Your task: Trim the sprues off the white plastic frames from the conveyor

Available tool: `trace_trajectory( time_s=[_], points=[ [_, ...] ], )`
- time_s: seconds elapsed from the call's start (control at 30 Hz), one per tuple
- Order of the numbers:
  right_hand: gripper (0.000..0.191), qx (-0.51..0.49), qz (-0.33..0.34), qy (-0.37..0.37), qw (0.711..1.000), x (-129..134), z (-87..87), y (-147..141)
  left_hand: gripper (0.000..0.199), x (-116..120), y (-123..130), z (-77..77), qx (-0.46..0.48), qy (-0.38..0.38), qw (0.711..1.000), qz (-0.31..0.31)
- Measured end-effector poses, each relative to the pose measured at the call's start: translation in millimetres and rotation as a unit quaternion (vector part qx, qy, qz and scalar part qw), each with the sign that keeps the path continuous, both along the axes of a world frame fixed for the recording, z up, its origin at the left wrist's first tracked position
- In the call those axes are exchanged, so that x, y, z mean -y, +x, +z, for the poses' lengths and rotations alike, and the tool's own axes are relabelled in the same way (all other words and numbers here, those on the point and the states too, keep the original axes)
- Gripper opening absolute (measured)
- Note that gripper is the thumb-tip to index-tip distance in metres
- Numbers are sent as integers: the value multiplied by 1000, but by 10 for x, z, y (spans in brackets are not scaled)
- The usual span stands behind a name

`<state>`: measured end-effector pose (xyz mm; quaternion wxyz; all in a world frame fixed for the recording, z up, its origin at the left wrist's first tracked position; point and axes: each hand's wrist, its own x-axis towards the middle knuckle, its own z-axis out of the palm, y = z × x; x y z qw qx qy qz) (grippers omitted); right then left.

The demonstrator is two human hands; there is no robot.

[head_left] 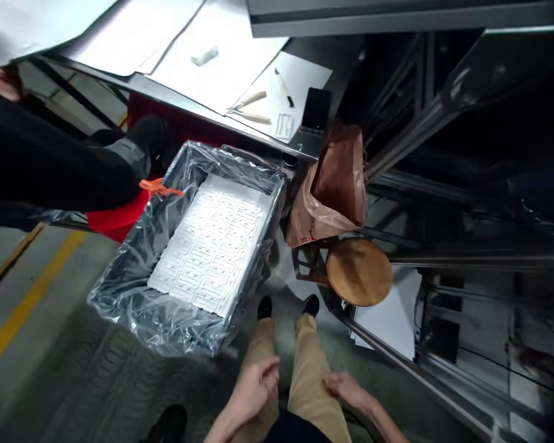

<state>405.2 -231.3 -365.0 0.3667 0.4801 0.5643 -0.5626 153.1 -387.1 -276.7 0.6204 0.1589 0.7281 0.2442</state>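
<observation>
My left hand (255,386) hangs above my left thigh, its fingers loosely curled, with nothing visible in it. Over the other thigh is my right hand (346,389), its fingers bent together, also without any visible object. Neither hand touches anything apart from possibly my trousers. Ahead and to the left stands a grey bin (277,203) lined with a clear plastic bag (133,307). In it lies a light, flat sheet of many small cut or moulded parts (212,243). An orange strip (161,187) sits at the bin's left rim.
A worktable (180,92) bears white sheets, pliers (249,107), a knife (284,87), a small part (285,125) and a black phone (316,109). A brown paper bag (300,215) and a round wooden stool (359,271) stand right. Another person's leg (50,154) is left.
</observation>
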Motion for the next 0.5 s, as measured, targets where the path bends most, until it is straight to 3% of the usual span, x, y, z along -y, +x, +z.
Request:
trace_trajectory(
  time_s=[0.07,0.13,0.27,0.4,0.5],
  points=[
    [49,18,-35,48,998,-70,46,-3,43,-55,-461,97,-72,35,995,55],
    [54,38,-67,94,993,-133,99,-1,46,-53,-967,28,-144,18,985,97],
    [54,63,-104,139,983,-138,262,36,33,-23,-1726,-485,-241,-81,961,107],
    [43,70,-117,154,979,-29,415,52,25,-101,-1854,-977,-253,-142,956,37],
    [41,72,-129,161,976,33,484,22,25,-147,-1726,-1120,-285,-162,945,-12]
  ],
)
